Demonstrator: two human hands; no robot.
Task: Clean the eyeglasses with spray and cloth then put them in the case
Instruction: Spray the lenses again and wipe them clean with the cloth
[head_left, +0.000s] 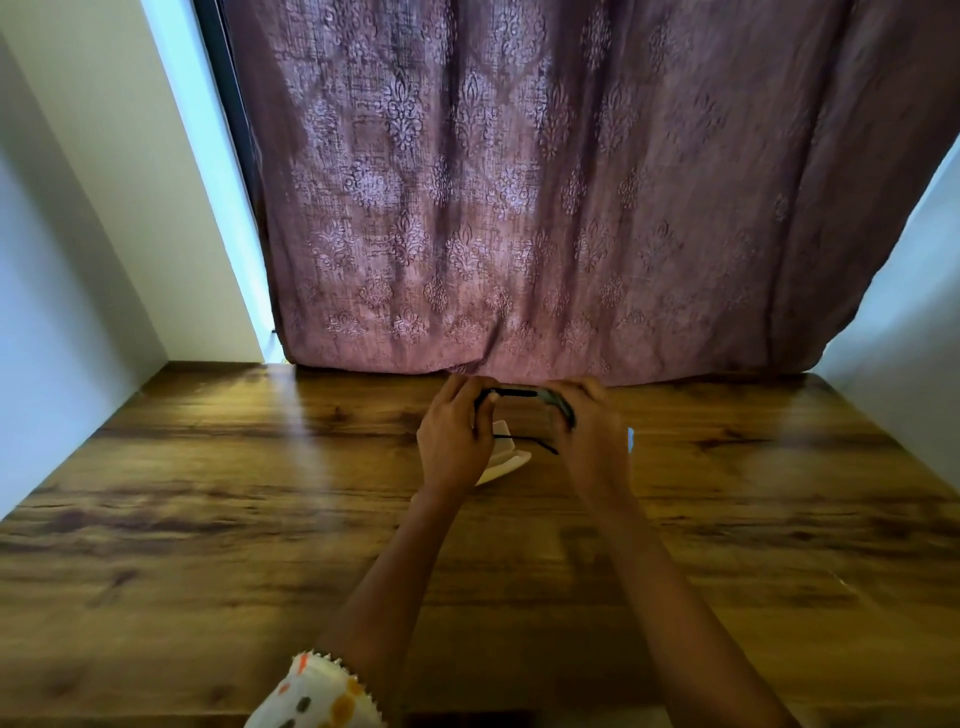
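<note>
Spotted sleeve lowest in view. Beyond it both hands grasp the black glasses above the table — left hand at one end, right hand at the other — with a white cloth beneath.

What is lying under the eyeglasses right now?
A pale white item lies on the wooden table below the eyeglasses. The left hand covers part of it, so cloth or case cannot be told.
</note>
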